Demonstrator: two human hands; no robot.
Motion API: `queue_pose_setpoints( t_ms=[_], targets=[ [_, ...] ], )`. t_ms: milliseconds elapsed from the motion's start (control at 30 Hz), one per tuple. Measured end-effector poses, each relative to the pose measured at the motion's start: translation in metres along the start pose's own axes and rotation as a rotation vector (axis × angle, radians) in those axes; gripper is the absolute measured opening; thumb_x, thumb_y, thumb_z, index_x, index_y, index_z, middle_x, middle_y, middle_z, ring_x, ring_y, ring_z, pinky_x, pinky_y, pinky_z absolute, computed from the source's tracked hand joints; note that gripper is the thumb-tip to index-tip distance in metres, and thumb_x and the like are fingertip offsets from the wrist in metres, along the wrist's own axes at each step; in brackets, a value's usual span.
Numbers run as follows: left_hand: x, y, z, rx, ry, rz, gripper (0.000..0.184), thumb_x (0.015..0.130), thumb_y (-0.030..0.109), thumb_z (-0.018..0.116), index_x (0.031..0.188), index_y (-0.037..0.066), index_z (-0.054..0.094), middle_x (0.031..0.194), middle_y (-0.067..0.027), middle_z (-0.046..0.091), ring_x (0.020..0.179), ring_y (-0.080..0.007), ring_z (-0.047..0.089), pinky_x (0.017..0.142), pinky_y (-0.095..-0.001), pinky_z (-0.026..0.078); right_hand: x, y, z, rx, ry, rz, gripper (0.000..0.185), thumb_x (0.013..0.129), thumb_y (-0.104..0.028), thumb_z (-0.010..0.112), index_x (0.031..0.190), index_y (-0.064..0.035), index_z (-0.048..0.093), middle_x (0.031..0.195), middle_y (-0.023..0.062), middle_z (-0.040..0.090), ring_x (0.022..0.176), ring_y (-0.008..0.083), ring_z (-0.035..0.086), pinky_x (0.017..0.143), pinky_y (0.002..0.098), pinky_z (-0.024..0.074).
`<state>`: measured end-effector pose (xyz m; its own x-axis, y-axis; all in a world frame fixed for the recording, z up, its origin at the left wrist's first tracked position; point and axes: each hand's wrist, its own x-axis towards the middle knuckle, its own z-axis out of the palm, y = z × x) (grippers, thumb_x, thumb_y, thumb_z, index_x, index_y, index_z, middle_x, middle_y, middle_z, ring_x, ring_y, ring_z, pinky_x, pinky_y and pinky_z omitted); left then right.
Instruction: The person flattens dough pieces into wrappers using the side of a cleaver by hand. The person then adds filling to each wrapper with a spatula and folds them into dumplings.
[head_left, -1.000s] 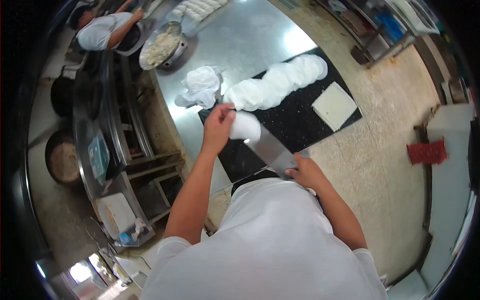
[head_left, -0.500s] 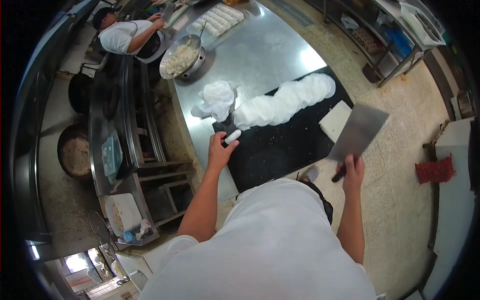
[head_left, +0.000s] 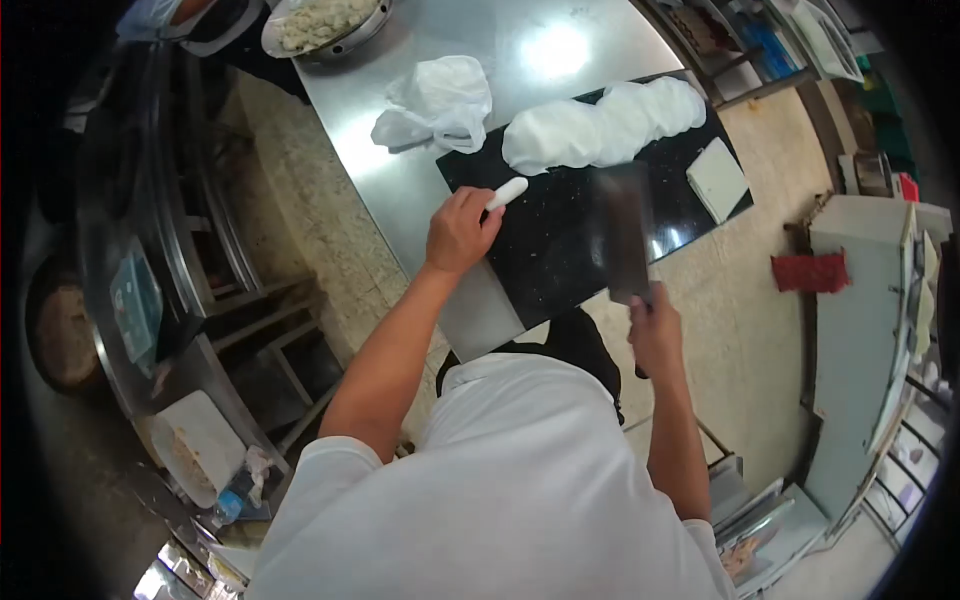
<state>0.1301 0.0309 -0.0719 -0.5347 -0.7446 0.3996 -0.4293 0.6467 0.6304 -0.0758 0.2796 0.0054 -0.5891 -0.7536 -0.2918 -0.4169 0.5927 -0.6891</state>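
One dough piece (head_left: 509,192) is pinched in the left hand (head_left: 461,232) near the frame's centre and the right hand (head_left: 657,335) grasps a cleaver (head_left: 622,235), blurred over the board (head_left: 545,240), apparently a flattening step, so the next move probably calls for settling the piece before any stroke.

A hand could pass over the black board (head_left: 550,245) between the left hand (head_left: 462,230), with the small white roll (head_left: 509,192) in its fingers, and the cleaver (head_left: 624,230) in the right hand (head_left: 656,335). Another gap lay between blade and stack of pale square sheets (head_left: 718,180). The long row of overlapping white rounds (head_left: 605,125) barred the way across, the plastic bag (head_left: 448,98) just beside its left end; beyond, the steel bench (head_left: 470,30) offered wide passage.
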Motion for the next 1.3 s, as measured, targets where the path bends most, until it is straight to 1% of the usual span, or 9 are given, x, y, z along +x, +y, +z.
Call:
queue_pose_setpoints(
  t_ms=[67, 333, 600, 667, 767, 867, 1000, 1133, 1300],
  targets=[
    [-0.002, -0.002, -0.005, -0.062, -0.051, -0.037, 0.023, 0.081, 0.014, 0.075, 0.100, 0.007, 0.065, 0.090, -0.0114, 0.063, 0.078, -0.0360, 0.065, 0.069, -0.0452, 0.054, -0.019, -0.094, 0.012, -0.441, -0.118, -0.164, 0.012, 0.094, -0.014, 0.050, 0.100, -0.0040, 0.053, 0.092, 0.0211, 0.065, 0.083, 0.0433, 0.067, 0.071, 0.0518, 0.0529],
    [0.002, -0.003, -0.011, -0.087, -0.014, -0.055, 0.020, 0.087, 0.021, 0.068, 0.095, 0.004, 0.062, 0.086, -0.0174, 0.060, 0.076, -0.0394, 0.063, 0.068, -0.0486, 0.052, -0.002, -0.081, 0.065, -0.512, -0.227, -0.183, 0.014, 0.098, -0.013, 0.046, 0.107, -0.0026, 0.047, 0.092, 0.0267, 0.064, 0.081, 0.0461, 0.066, 0.072, 0.0544, 0.0538],
    [-0.018, 0.045, -0.038, 0.201, -0.491, -0.131, 0.041, 0.091, 0.038, 0.067, 0.066, 0.007, 0.060, 0.083, -0.0151, 0.061, 0.084, -0.0374, 0.061, 0.074, -0.0497, 0.049, -0.049, -0.006, 0.018, -0.003, -0.219, -0.044, 0.017, 0.091, -0.012, 0.063, 0.097, 0.0011, 0.054, 0.090, 0.0302, 0.065, 0.080, 0.0465, 0.065, 0.070, 0.0512, 0.0488],
    [-0.039, 0.052, -0.011, 0.251, -0.701, 0.388, 0.031, 0.093, 0.039, 0.064, 0.093, 0.010, 0.072, 0.109, -0.0136, 0.065, 0.112, -0.0357, 0.058, 0.095, -0.0544, 0.047, -0.063, 0.009, -0.003, 0.080, -0.169, 0.081, 0.019, 0.093, -0.016, 0.064, 0.097, 0.0013, 0.059, 0.085, 0.0243, 0.069, 0.073, 0.0364, 0.069, 0.065, 0.0427, 0.0511],
    [-0.046, 0.085, 0.029, 0.363, -0.483, 0.503, 0.047, 0.093, 0.046, 0.061, 0.130, 0.018, 0.064, 0.144, -0.0132, 0.049, 0.140, -0.0385, 0.037, 0.112, -0.0651, 0.027, -0.075, 0.025, -0.043, 0.318, 0.032, 0.044, 0.022, 0.094, -0.020, 0.067, 0.096, 0.0019, 0.063, 0.078, 0.0142, 0.070, 0.069, 0.0207, 0.067, 0.061, 0.0338, 0.0501],
    [-0.017, 0.106, 0.061, 0.366, -0.705, 0.388, 0.063, 0.095, 0.052, 0.054, 0.151, 0.024, 0.044, 0.162, -0.0105, 0.028, 0.151, -0.0381, 0.020, 0.113, -0.0729, 0.014, -0.059, 0.035, -0.092, 0.414, 0.222, 0.012, 0.026, 0.095, -0.025, 0.067, 0.095, 0.0008, 0.064, 0.070, 0.0039, 0.063, 0.061, 0.0095, 0.058, 0.056, 0.0253, 0.0450],
    [0.009, 0.113, 0.087, 0.296, -0.766, 0.431, 0.064, 0.094, 0.055, 0.053, 0.150, 0.025, 0.044, 0.161, -0.0111, 0.030, 0.150, -0.0383, 0.022, 0.116, -0.0688, 0.014, 0.051, 0.060, -0.097, 0.653, 0.414, -0.061, 0.030, 0.102, -0.028, 0.056, 0.106, 0.0013, 0.059, 0.077, 0.0066, 0.062, 0.058, 0.0117, 0.057, 0.057, 0.0270, 0.0477],
    [0.019, 0.120, 0.092, 0.331, -0.748, 0.429, 0.064, 0.094, 0.054, 0.054, 0.150, 0.026, 0.044, 0.161, -0.0098, 0.032, 0.150, -0.0355, 0.023, 0.119, -0.0627, 0.014, 0.137, 0.085, -0.071, 0.942, 0.179, 0.590, 0.024, 0.100, -0.029, 0.057, 0.094, -0.0058, 0.055, 0.065, 0.0032, 0.055, 0.056, 0.0119, 0.055, 0.051, 0.0312, 0.0437],
    [0.019, 0.115, 0.089, 0.137, -0.727, 0.353, 0.069, 0.095, 0.054, 0.055, 0.152, 0.019, 0.041, 0.159, -0.0140, 0.033, 0.148, -0.0381, 0.026, 0.120, -0.0583, 0.015, 0.072, 0.080, -0.057, 0.651, 0.097, 0.389, 0.024, 0.098, -0.029, 0.060, 0.091, -0.0067, 0.054, 0.061, 0.0017, 0.052, 0.048, 0.0124, 0.051, 0.046, 0.0307, 0.0412]
  ],
)
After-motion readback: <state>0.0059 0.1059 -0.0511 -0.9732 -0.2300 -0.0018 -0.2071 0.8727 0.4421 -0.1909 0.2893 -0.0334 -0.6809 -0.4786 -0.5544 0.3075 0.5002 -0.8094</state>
